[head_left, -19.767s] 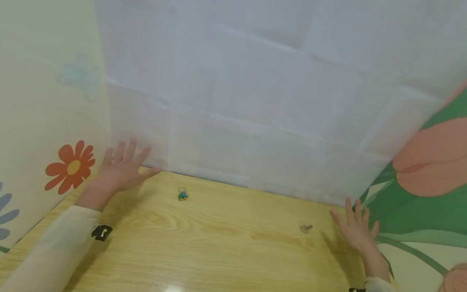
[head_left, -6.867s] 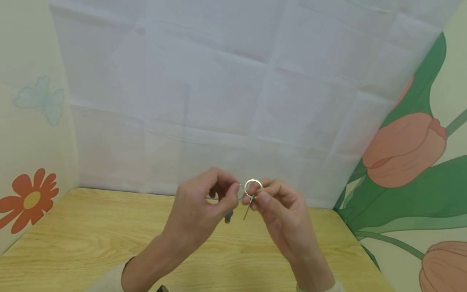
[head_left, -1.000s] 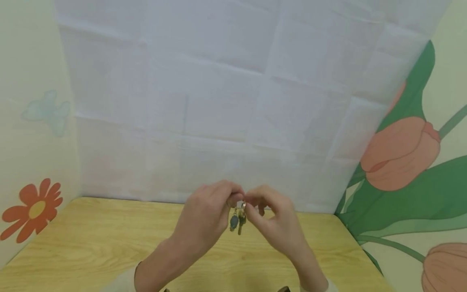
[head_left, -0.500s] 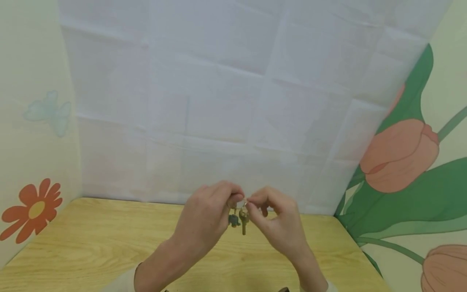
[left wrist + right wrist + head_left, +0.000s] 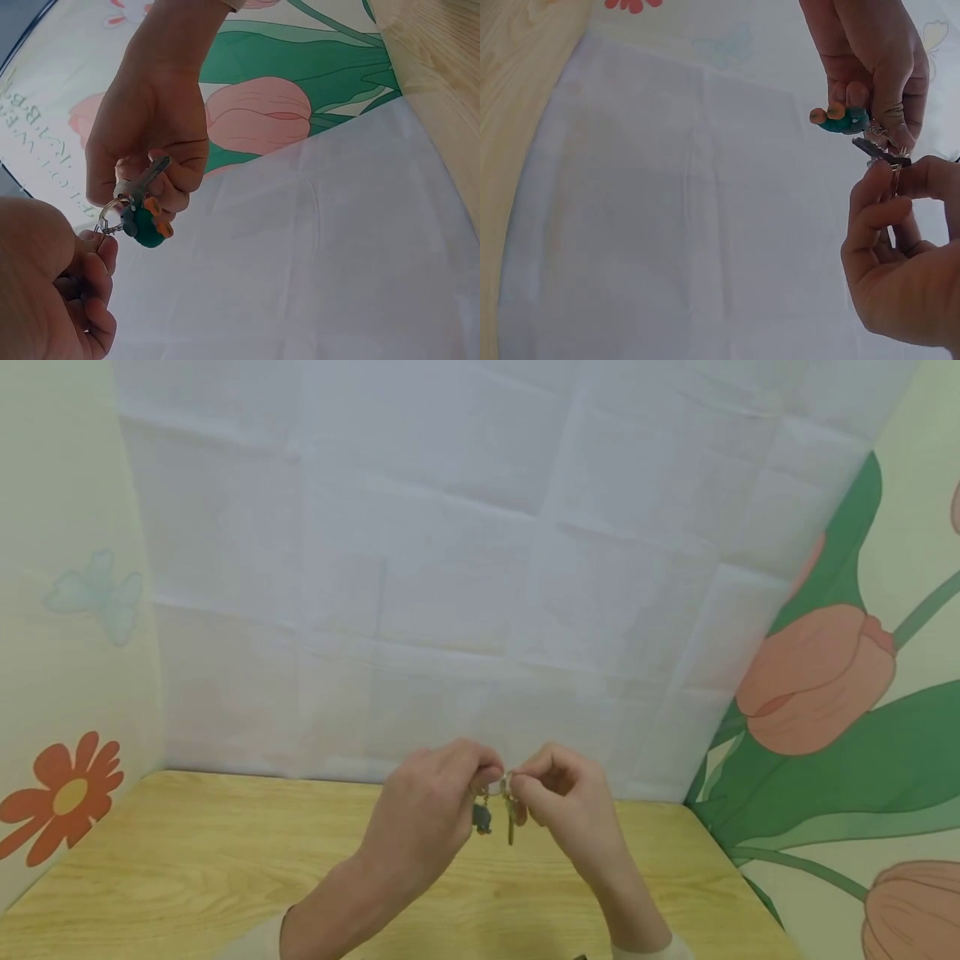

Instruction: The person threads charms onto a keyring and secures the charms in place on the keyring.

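Observation:
Near the middle of the head view, both hands meet over the table. My left hand (image 5: 420, 814) pinches a metal key ring (image 5: 112, 212) between thumb and forefinger. The right hand (image 5: 577, 810) pinches at the ring from the opposite side, thumb against forefinger, its other fingers curled. A metal key (image 5: 512, 828) hangs just below the right fingertips; its toothed blade shows in the left wrist view. Beside the key dangles a small green charm (image 5: 150, 231) with orange feet, on a short chain from the ring. The fingertips partly cover the ring.
The wood-grain table (image 5: 225, 860) lies beneath the hands. A creased white sheet (image 5: 420, 568) stands upright behind it. Printed side panels flank it, with a red flower (image 5: 69, 797) at left and a pink tulip (image 5: 817, 685) at right.
Earliest, the charm's ring and the key lay apart on the table, both hands open. Later the hands lifted them. In the last second the key swung slightly right, fingertips shifting a little.

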Motion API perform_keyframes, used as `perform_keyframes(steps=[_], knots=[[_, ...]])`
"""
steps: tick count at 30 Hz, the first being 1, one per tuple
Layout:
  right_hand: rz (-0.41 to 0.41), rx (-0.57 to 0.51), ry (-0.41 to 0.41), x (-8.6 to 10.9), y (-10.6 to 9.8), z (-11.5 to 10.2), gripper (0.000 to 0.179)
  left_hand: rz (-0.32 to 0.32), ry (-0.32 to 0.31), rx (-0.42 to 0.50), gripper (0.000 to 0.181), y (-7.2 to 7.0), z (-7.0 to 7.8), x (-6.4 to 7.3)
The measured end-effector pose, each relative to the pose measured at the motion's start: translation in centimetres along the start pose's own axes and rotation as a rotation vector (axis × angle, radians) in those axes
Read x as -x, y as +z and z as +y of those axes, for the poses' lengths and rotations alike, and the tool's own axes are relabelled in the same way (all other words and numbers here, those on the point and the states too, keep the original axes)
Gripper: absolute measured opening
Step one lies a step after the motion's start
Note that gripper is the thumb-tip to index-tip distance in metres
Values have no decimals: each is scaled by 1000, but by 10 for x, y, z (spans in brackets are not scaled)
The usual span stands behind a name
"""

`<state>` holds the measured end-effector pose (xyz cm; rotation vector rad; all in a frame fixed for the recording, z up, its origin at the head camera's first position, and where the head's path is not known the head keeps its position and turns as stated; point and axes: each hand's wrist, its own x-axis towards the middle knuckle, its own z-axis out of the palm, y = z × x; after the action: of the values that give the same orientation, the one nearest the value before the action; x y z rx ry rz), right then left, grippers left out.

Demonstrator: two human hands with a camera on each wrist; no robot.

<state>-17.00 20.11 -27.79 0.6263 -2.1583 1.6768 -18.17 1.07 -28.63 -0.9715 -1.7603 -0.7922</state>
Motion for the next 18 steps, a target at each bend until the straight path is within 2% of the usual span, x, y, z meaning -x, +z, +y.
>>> perform_keyframes(steps=[3, 6, 12, 15, 18], knots=[[-1, -20, 51, -2, 0, 0, 7, 5, -19, 9, 7, 1, -1, 1], [-34, -74, 79, -4, -1, 0, 15, -23, -73, 7, 6, 1, -1, 1], [-116, -316, 164, -7, -2, 3, 20, -136, -218, 17, 8, 4, 1, 3], [-122, -366, 215, -8, -3, 4, 20, -161, -261, 77, 10, 4, 2, 3], [-132, -354, 230, -8, -3, 5, 23, -207, -342, 215, 16, 4, 2, 2]])
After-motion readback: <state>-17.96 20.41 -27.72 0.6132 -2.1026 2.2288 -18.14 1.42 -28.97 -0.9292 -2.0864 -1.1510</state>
